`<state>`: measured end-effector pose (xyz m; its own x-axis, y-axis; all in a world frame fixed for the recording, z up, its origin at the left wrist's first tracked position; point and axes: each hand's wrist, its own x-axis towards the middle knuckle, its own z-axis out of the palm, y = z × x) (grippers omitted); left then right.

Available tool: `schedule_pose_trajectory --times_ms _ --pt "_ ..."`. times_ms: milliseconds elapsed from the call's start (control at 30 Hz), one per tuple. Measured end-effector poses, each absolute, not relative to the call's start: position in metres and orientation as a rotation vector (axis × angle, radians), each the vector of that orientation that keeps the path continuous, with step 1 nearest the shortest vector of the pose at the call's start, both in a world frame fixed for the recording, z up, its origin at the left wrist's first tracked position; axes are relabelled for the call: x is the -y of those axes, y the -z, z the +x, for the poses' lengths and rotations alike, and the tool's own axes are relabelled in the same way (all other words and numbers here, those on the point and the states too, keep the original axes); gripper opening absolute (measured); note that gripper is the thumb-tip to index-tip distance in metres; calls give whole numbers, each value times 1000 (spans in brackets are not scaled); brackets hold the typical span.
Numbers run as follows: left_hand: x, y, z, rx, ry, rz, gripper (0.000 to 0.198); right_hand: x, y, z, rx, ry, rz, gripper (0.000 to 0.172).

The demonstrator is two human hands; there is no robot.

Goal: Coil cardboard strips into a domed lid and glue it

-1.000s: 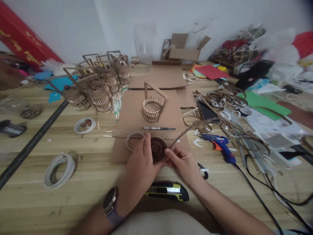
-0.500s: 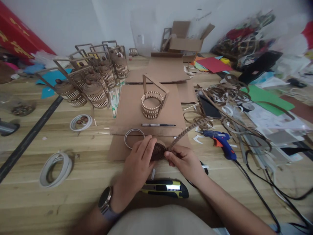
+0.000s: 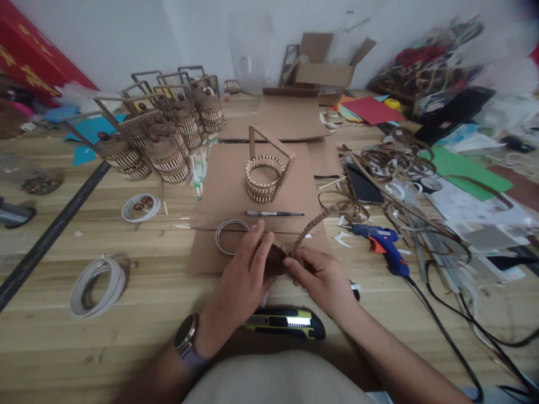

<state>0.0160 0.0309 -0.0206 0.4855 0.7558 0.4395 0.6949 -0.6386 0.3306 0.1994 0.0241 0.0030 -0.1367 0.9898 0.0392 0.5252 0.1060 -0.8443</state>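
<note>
Between my hands is a dark brown coil (image 3: 275, 259) wound from a corrugated paper strip. My left hand (image 3: 246, 269) curls round the coil's left side and covers part of it. The loose strip (image 3: 310, 229) rises from the coil toward the upper right. My right hand (image 3: 314, 275) pinches that strip between thumb and fingers where it meets the coil. Just beyond my left hand lies a thin white ring (image 3: 229, 237). A yellow and black utility knife (image 3: 286, 323) rests below my hands. Ahead, a pen (image 3: 274, 214) lies before a small slatted basket (image 3: 264, 179) with an angular handle.
Several lidded baskets (image 3: 166, 154) with tall handles stand at the back left. A blue glue gun (image 3: 385, 244) with a cord lies at the right, near tangled brown strips (image 3: 391, 160). White tape rolls (image 3: 97, 287) lie at the left. Cardboard sheets (image 3: 227, 163) cover the middle.
The fingers of my left hand have shifted slightly over the coil, and the free strip is bent closer in. The whole view has moved a little.
</note>
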Motion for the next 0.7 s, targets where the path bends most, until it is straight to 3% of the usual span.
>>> schedule_pose_trajectory --times_ms 100,300,633,700 --pt "-28 24 22 -1495 -931 2414 89 -20 1 191 1713 -885 -1497 37" --pt "-22 23 23 -1511 -921 2370 73 -19 2 186 1717 -893 -1483 37" --pt "-22 14 12 -1487 -924 2364 77 -14 1 175 1799 -865 -1371 44" --pt "-27 10 -1 -1493 -926 2297 73 -18 1 177 1929 -897 -1231 39"
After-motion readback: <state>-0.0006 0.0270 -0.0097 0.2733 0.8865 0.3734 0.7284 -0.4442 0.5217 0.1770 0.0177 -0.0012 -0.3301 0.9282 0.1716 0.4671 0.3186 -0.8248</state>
